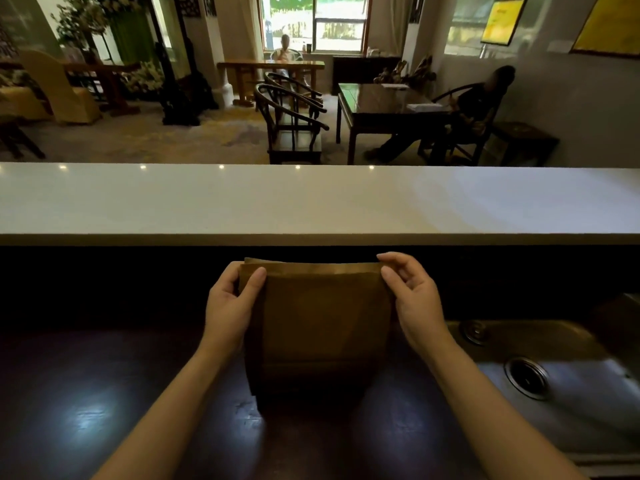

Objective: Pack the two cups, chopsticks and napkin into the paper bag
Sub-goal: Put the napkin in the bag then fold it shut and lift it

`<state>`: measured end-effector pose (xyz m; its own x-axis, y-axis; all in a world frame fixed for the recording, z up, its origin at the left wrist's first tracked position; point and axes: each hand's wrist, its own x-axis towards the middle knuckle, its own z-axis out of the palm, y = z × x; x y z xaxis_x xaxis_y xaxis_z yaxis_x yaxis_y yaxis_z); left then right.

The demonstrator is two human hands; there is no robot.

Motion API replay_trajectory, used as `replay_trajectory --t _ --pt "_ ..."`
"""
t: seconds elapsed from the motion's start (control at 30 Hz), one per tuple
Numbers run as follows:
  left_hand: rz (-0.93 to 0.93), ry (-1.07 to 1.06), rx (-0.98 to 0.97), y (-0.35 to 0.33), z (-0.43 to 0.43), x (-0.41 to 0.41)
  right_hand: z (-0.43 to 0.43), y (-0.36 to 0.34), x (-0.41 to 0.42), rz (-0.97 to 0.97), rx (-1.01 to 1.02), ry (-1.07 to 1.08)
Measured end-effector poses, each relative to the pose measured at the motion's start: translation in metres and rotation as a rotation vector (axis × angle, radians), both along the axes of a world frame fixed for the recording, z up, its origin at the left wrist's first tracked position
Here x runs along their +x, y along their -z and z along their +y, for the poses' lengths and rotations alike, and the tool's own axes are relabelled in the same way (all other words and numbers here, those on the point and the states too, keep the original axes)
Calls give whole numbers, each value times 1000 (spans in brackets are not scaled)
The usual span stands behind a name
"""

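A brown paper bag (318, 327) stands upright on the dark lower counter (104, 393), right in front of me. My left hand (230, 303) grips the bag's upper left corner, thumb on the near face. My right hand (412, 299) pinches the upper right corner between thumb and fingers. The bag's mouth looks nearly flat, only slightly parted at the top edge. No cups, chopsticks or napkin show anywhere in view.
A raised white bar top (311, 202) runs across behind the bag. A steel sink (554, 382) with a drain lies to the right. Beyond the bar are wooden chairs, tables and two seated people.
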<state>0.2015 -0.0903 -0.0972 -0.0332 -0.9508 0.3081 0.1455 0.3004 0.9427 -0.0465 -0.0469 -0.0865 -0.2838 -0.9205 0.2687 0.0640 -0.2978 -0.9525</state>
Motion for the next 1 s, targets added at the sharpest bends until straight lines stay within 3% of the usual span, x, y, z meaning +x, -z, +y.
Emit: replay_trajectory --t 0.27,0.43,0.57,0.7,0.87,0.93,1.0 --pt "-57 -67 1 -3 -28 -47 -33 -8 -37 32 33 82" --pt "-325 -64 -60 -10 -43 -45 -45 -5 -50 185 103 61" --pt "-572 -94 -192 -17 -48 -38 -49 -11 -64 476 135 -39" --pt "-710 -106 -167 -16 -50 -33 -48 -13 -78 704 135 -145" --pt "-823 -112 -44 -20 -49 -40 -52 -17 -83 690 170 -184" --pt "-929 -144 -135 -23 -48 -40 -53 -17 -82 699 182 -198" --pt "-1018 -139 -350 -28 -46 -39 -53 -16 -82 697 187 -201"
